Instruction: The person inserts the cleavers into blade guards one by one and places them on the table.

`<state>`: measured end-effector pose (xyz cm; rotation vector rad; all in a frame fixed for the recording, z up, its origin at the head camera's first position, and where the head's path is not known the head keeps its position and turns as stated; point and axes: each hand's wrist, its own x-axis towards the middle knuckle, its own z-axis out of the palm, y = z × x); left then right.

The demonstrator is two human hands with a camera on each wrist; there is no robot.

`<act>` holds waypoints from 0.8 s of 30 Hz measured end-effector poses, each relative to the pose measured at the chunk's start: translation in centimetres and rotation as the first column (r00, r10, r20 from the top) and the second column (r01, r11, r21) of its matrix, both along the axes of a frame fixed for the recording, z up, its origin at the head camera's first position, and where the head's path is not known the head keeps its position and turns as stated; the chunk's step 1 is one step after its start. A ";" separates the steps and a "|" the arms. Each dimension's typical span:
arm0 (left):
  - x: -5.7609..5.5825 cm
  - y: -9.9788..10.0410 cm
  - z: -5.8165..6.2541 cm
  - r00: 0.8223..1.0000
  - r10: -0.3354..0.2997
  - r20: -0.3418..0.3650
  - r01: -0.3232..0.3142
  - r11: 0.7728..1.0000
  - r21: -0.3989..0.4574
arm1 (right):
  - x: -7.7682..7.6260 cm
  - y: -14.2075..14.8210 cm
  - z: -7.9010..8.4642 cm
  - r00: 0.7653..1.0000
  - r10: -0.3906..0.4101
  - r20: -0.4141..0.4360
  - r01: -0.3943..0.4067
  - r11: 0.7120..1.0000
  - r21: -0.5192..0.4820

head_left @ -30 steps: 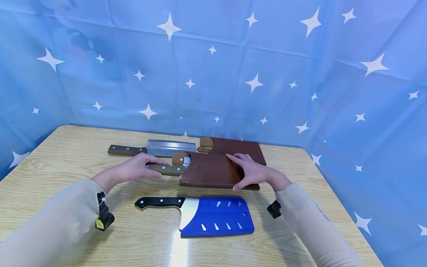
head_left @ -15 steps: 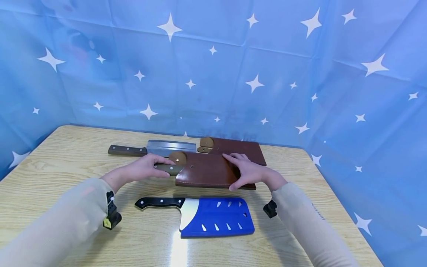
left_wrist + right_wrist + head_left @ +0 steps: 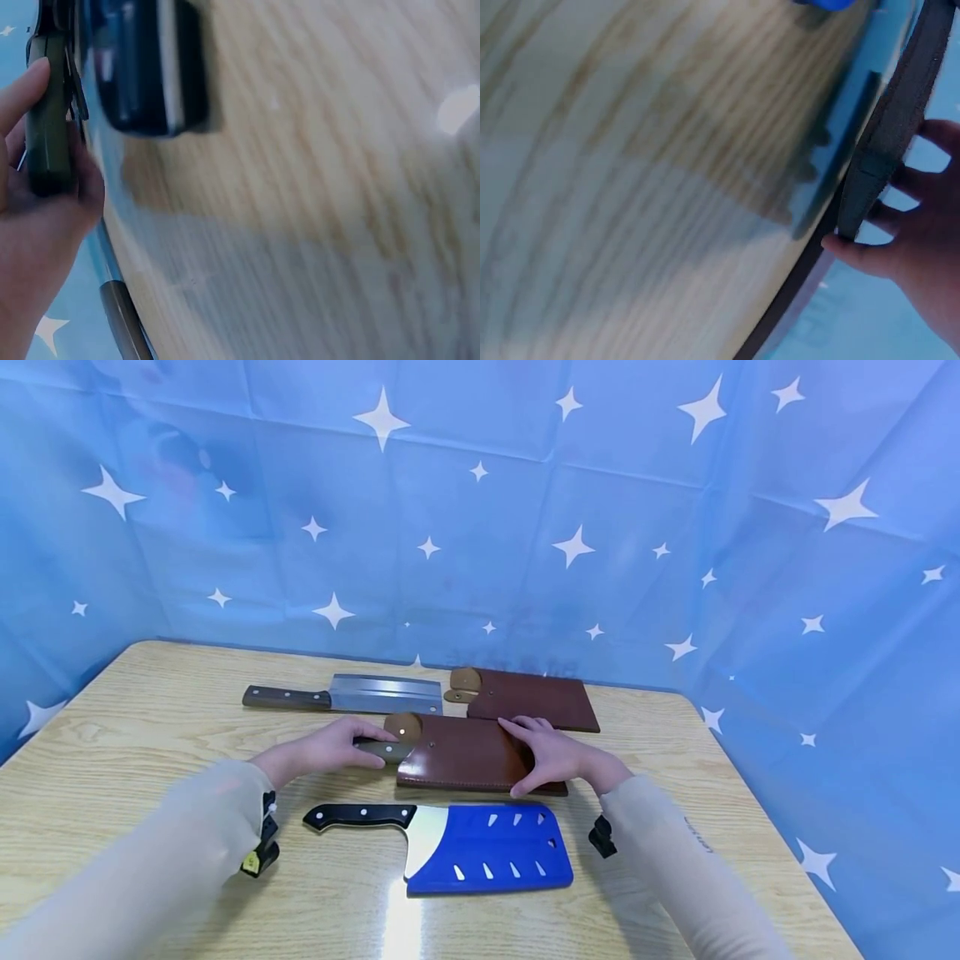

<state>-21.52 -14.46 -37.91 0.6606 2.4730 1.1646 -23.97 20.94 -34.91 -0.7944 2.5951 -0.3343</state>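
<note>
In the head view my left hand (image 3: 330, 752) grips the olive-brown handle (image 3: 386, 751) of a cleaver, whose blade is hidden inside a brown leather sheath (image 3: 457, 756). My right hand (image 3: 555, 756) holds the sheath's right end, thumb at the near edge and fingers at the far edge. A tan round flap (image 3: 403, 727) stands out above the handle at the sheath's mouth. The left wrist view has the thumb and fingers around the handle (image 3: 49, 135). In the right wrist view the fingers and thumb clasp the dark sheath edge (image 3: 881, 150).
Nearer on the wooden table (image 3: 187, 702) lies a black-handled cleaver (image 3: 360, 814) in a blue slotted cover (image 3: 495, 847). Behind the hands are a bare cleaver (image 3: 386, 692) and another brown sheath (image 3: 536, 697). A starry blue cloth (image 3: 480, 585) hangs behind the table.
My left hand has moved right with the handle, and the strip of blade at the sheath's mouth has gone from sight. The sheath and right hand have shifted slightly left and lower in view.
</note>
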 end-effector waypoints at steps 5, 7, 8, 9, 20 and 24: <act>-0.1 0.3 -0.7 1.000 0.002 0.002 -0.002 1.000 -0.011 | -0.1 0.2 -0.6 1.000 -0.002 0.007 0.002 1.000 0.025; -0.1 0.4 -0.8 1.000 0.002 -0.014 -0.002 1.000 -0.008 | -0.1 0.2 -0.8 1.000 -0.003 0.009 0.003 1.000 0.023; 0.0 0.4 -0.8 1.000 0.005 -0.022 -0.005 1.000 -0.003 | -0.2 0.2 -0.8 1.000 -0.002 0.009 0.002 1.000 0.023; 0.0 0.5 -0.8 0.999 0.004 -0.034 -0.004 1.000 0.001 | -0.2 0.2 -0.8 1.000 -0.003 0.013 0.003 1.000 0.024; 0.5 0.1 -0.1 0.996 0.070 -0.048 -0.071 0.997 -0.020 | -0.4 0.3 -0.3 1.000 -0.001 -0.017 0.001 0.999 0.034; 0.0 -1.4 0.7 0.990 0.131 -0.045 -0.133 0.990 -0.046 | -1.3 0.7 0.3 0.991 -0.059 -0.119 0.058 0.998 -0.014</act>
